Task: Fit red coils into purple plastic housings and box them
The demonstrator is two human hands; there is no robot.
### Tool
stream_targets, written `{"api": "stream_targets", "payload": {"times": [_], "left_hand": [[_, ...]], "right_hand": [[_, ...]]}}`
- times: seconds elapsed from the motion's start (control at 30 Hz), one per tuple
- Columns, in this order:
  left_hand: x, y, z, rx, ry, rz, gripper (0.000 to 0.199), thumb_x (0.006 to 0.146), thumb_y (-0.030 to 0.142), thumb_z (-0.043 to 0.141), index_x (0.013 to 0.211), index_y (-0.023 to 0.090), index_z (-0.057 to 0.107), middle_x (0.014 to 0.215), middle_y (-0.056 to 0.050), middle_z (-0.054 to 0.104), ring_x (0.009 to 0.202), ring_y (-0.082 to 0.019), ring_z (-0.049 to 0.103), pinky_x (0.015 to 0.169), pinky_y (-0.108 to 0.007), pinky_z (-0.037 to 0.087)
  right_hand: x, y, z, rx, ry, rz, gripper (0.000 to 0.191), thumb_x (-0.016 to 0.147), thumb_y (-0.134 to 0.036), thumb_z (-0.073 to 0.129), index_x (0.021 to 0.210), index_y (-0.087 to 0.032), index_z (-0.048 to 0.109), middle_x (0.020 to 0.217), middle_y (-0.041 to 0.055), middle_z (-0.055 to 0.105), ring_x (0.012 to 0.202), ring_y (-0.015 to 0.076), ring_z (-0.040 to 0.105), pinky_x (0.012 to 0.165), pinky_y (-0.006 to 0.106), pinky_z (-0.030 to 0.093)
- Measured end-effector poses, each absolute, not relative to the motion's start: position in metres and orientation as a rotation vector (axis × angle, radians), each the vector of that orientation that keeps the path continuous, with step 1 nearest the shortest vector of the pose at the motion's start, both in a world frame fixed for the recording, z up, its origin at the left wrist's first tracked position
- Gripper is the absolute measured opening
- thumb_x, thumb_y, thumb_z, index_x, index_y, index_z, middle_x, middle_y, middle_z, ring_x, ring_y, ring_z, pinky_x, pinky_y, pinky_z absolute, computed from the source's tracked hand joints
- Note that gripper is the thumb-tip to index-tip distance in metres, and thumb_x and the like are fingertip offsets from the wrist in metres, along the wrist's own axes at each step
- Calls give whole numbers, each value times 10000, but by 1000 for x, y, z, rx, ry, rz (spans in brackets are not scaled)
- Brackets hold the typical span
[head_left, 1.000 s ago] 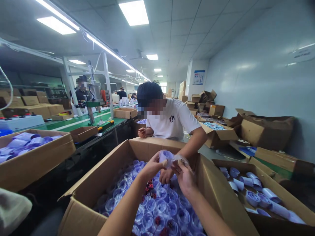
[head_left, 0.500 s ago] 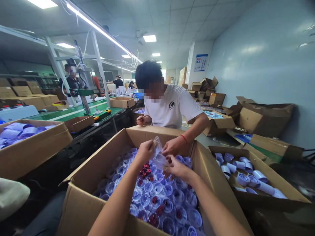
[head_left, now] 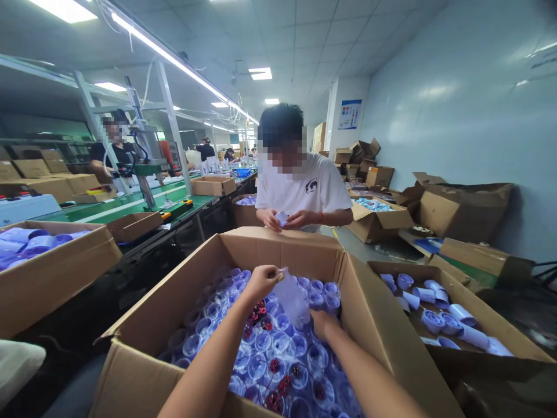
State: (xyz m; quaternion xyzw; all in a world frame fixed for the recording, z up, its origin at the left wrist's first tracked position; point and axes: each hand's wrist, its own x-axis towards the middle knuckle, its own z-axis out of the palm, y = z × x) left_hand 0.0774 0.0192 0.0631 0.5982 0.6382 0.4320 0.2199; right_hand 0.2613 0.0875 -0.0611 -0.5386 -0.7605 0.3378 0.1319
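Note:
My left hand [head_left: 264,281] pinches the top edge of a clear plastic bag [head_left: 292,297] above a large cardboard box [head_left: 143,313]. At the bag's lower right is my right hand [head_left: 322,323]; its fingers are hidden behind the bag and among the cups. Many translucent purple cups [head_left: 262,341] in clear wrap fill the box. Small dark red pieces [head_left: 257,313] lie among them. Across the box, a person in a white shirt [head_left: 324,188] holds a small pale cup [head_left: 281,218] in both hands.
An open box of purple cups [head_left: 461,313] stands at the right, another [head_left: 56,273] at the left. Behind the left one runs a green conveyor table [head_left: 174,194] with a press machine [head_left: 150,139]. More cartons [head_left: 461,215] are piled by the right wall.
The other person's hand has withdrawn from the bag and both their hands now hold a small cup. My right hand has moved lower and to the right; the bag hangs more spread out.

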Motion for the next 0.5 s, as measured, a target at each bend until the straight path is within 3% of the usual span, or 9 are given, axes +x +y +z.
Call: {"api": "stream_targets", "payload": {"times": [0.1, 0.27, 0.4, 0.5], "left_hand": [[77, 25, 58, 1702, 1907, 1060, 302, 700, 296, 565, 466, 161, 430, 485, 65, 328, 529, -85, 297, 540, -232, 226], [72, 30, 51, 1683, 1979, 1082, 278, 559, 122, 611, 409, 171, 381, 524, 46, 369, 587, -114, 368, 594, -246, 274], [65, 32, 41, 1568, 2022, 1139, 269, 526, 5, 508, 438, 179, 324, 535, 40, 368, 623, -129, 412, 626, -245, 316], [63, 35, 32, 1471, 1965, 1147, 198, 559, -13, 451, 561, 181, 409, 567, 42, 444, 574, -116, 445, 592, -234, 343]], "right_hand": [[256, 91, -60, -1684, -2302, 933, 205, 542, -49, 649, 635, -231, 664, 671, 41, 694, 856, 300, 669, 791, 432, 466], [247, 88, -57, -1703, -2264, 873, 202, 589, -10, 607, 549, -208, 623, 819, 95, 716, 988, 316, 637, 891, 455, 414], [246, 91, -51, -1680, -2053, 960, 323, 597, -3, 580, 377, -195, 443, 695, 117, 680, 954, 352, 636, 836, 467, 415], [240, 101, -42, -1588, -1809, 1110, 390, 585, -34, 608, 342, -208, 357, 513, 75, 590, 789, 319, 655, 689, 401, 444]]}}
